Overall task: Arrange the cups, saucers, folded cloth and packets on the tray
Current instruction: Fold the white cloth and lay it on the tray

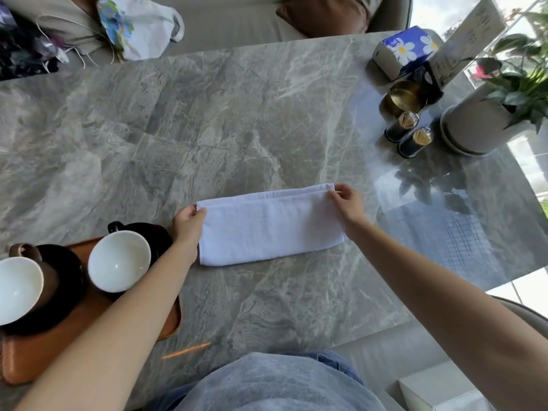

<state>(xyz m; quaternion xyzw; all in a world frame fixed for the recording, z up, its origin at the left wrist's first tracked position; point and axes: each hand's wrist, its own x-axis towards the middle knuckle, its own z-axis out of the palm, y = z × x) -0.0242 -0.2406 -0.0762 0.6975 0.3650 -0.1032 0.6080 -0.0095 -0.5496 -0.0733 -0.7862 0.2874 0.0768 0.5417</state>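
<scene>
The folded cloth (268, 228), white and laid as a long band, lies flat on the grey marble table (207, 114) at the centre of the frame. The left hand (188, 225) pinches its upper left corner between thumb and curled fingers. The right hand (348, 203) pinches the upper right corner the same way.

At the lower left, just beside the cloth, an orange-brown tray (44, 354) holds two white-lined cups (118, 261) (17, 290), each on a dark saucer (158, 234).

At the upper right a blue tissue box (406, 50) shows white flowers. The print on it and on the clear card stand (471, 34) is too small to read. Bare marble runs from the cloth up to the table's far edge and down to its near edge.
</scene>
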